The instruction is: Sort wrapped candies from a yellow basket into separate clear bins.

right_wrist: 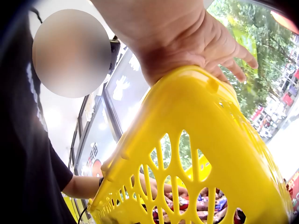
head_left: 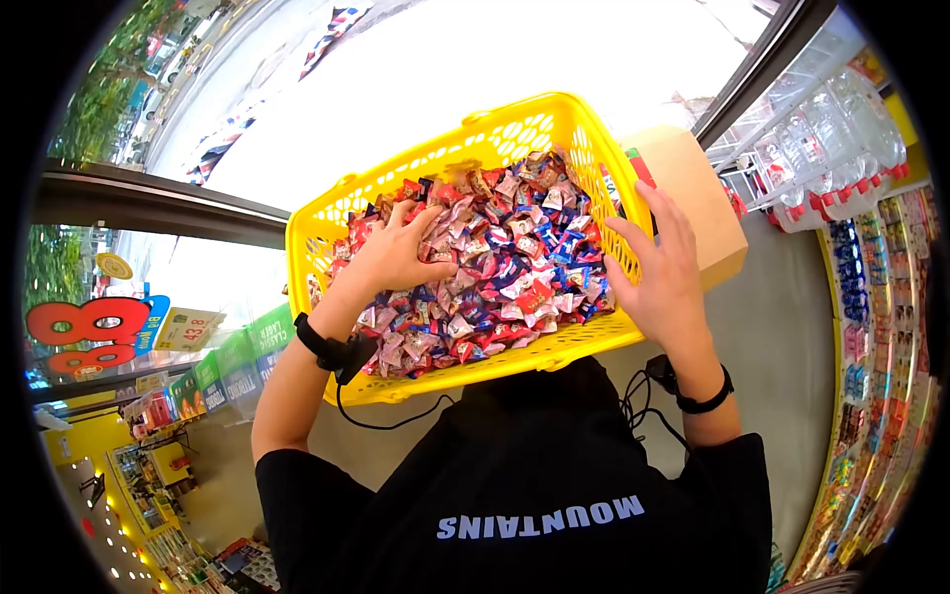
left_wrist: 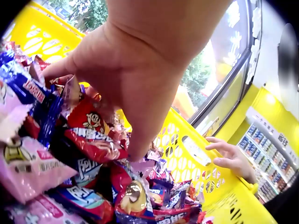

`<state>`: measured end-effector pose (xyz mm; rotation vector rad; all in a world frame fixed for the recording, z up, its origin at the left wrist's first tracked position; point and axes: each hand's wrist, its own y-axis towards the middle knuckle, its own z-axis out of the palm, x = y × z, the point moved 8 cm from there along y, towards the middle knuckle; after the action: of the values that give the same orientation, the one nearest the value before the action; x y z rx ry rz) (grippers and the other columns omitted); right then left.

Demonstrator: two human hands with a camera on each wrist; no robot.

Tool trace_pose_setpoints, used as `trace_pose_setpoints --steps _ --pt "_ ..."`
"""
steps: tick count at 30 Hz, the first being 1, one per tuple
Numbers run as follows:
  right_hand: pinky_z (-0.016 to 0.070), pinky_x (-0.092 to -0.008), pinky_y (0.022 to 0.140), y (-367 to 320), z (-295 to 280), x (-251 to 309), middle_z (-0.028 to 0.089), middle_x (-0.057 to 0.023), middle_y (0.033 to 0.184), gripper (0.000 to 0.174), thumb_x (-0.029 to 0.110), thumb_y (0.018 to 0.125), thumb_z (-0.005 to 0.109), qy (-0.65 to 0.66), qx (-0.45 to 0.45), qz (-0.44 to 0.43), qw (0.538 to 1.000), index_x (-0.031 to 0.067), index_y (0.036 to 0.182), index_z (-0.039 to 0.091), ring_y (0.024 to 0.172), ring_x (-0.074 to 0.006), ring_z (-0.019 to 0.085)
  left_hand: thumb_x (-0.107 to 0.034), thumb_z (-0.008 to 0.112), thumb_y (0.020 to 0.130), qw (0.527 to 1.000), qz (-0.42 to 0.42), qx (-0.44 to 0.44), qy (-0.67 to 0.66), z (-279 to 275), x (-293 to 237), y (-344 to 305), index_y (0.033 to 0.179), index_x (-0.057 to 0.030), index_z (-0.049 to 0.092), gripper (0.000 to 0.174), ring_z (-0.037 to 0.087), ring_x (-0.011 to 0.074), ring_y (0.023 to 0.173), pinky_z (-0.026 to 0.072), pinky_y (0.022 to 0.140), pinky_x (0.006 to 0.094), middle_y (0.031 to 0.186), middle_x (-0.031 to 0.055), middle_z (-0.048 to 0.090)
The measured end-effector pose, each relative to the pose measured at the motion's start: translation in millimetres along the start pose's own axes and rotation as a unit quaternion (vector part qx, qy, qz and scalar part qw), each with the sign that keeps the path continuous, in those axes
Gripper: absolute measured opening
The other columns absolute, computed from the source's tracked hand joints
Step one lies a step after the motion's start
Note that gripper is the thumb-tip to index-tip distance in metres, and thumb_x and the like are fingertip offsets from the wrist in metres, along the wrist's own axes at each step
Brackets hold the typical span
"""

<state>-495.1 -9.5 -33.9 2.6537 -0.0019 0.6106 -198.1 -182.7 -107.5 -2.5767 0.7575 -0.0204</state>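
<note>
Left hand is sunk into the heap, grip closed: in the left wrist view the thumb and fingers curl down round a few crinkly wrappers. The right hand isn't gripping anything. Its grip is open, with the palm laid over the right rim of the basket and the fingers spread along the outside of the latticed wall. The candies are small pillow packs in red, blue and pink, and they fill the basket nearly to the rim, piled highest toward its far right corner. I'd guess each one weighs next to nothing, and those glossy wrappers look slippery, so a pinch from above would probably shed most of them. A scoop with cupped fingers from underneath seems the better hold. The basket looks like stiff plastic and, this full, fairly heavy. The thick rim on both sides looks like the place to take it, not the thin lattice. I can't tell what it's resting on. A cardboard box sits just beyond its right side, shelved bottles are further right, and there's a bright window beyond its far side.
</note>
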Motion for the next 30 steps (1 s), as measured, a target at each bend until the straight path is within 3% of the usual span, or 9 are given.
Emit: trace_pose_setpoints --steps 6,8,10,14,18,19,22,23,30 --pt "0.0351 -0.0592 0.125 0.4 1.2 0.0 0.051 -0.0207 0.158 0.043 0.014 0.084 0.080 0.000 -0.001 -0.002 1.000 0.0093 0.127 0.074 0.148 -0.0440 0.046 -0.062 0.088 0.078 0.998 0.038 0.020 -0.049 10.6 -12.5 11.5 0.166 -0.0262 0.041 0.106 0.050 0.0590 0.142 0.0440 0.119 0.0604 0.161 0.0315 0.041" --pt "0.0353 -0.0587 0.125 0.4 1.2 0.4 0.051 -0.0203 0.158 0.044 0.014 0.084 0.080 0.002 0.001 0.001 1.000 0.0096 0.127 0.074 0.148 -0.0438 0.046 -0.054 0.089 0.077 0.987 0.072 0.026 -0.143 13.7 -27.9 9.4 0.164 -0.0241 0.044 0.103 0.059 0.0503 0.133 0.0498 0.114 0.0548 0.150 0.0288 0.048" --pt "0.0356 -0.0580 0.125 0.5 2.2 0.1 0.050 -0.0198 0.159 0.044 0.014 0.084 0.080 0.004 0.002 0.005 1.000 0.0100 0.127 0.074 0.148 -0.0436 0.046 -0.053 0.089 0.078 0.974 0.125 0.051 -0.182 19.9 -54.9 1.7 0.164 -0.0212 0.044 0.102 0.057 0.0479 0.136 0.0487 0.115 0.0541 0.154 0.0272 0.049" --pt "0.0368 -0.0558 0.124 0.3 3.0 -0.1 0.051 -0.0191 0.159 0.043 0.013 0.084 0.081 0.010 0.010 0.013 1.000 0.0108 0.127 0.074 0.148 -0.0430 0.046 -0.053 0.082 0.086 0.943 0.289 -0.016 -0.167 26.8 -118.5 -19.9 0.164 -0.0180 0.046 0.093 0.051 0.0462 0.144 0.0383 0.123 0.0564 0.160 0.0252 0.049" --pt "0.0382 -0.0534 0.123 1.3 1.8 -0.8 0.051 -0.0185 0.159 0.041 0.012 0.086 0.081 0.013 0.008 0.014 1.000 0.0106 0.126 0.074 0.148 -0.0419 0.047 -0.054 0.076 0.094 0.914 0.382 -0.027 -0.138 28.1 -158.8 -35.4 0.164 -0.0203 0.047 0.084 0.044 0.0475 0.150 0.0292 0.128 0.0625 0.163 0.0225 0.046" --pt "0.0385 -0.0533 0.123 1.2 1.3 -0.4 0.051 -0.0183 0.159 0.040 0.012 0.086 0.081 0.013 0.008 0.013 1.000 0.0104 0.125 0.075 0.148 -0.0417 0.047 -0.058 0.073 0.096 0.921 0.366 0.006 -0.134 31.2 -158.5 -35.3 0.165 -0.0255 0.046 0.081 0.034 0.0518 0.157 0.0264 0.127 0.0700 0.170 0.0218 0.039" --pt "0.0391 -0.0531 0.123 1.1 0.4 0.5 0.051 -0.0178 0.159 0.038 0.012 0.086 0.081 0.014 0.005 0.014 1.000 0.0100 0.124 0.075 0.148 -0.0415 0.048 -0.063 0.070 0.098 0.945 0.311 0.057 -0.080 6.5 -152.2 -57.6 0.167 -0.0309 0.044 0.080 0.024 0.0559 0.161 0.0253 0.124 0.0766 0.176 0.0209 0.031" --pt "0.0392 -0.0531 0.122 0.9 0.1 1.2 0.051 -0.0177 0.160 0.038 0.012 0.086 0.082 0.013 0.003 0.012 1.000 0.0100 0.124 0.075 0.148 -0.0416 0.048 -0.067 0.068 0.098 0.946 0.307 0.056 -0.083 -2.7 -147.0 -59.8 0.168 -0.0341 0.041 0.082 0.015 0.0567 0.163 0.0248 0.122 0.0807 0.180 0.0175 0.024" --pt "0.0399 -0.0532 0.122 0.5 -0.2 1.2 0.051 -0.0179 0.160 0.040 0.013 0.086 0.082 0.010 0.008 0.005 1.000 0.0103 0.125 0.074 0.148 -0.0418 0.047 -0.070 0.075 0.090 0.972 0.191 -0.138 0.002 -59.2 -71.3 -89.6 0.170 -0.0335 0.040 0.094 0.016 0.0516 0.165 0.0175 0.129 0.0723 0.180 0.0160 0.025"
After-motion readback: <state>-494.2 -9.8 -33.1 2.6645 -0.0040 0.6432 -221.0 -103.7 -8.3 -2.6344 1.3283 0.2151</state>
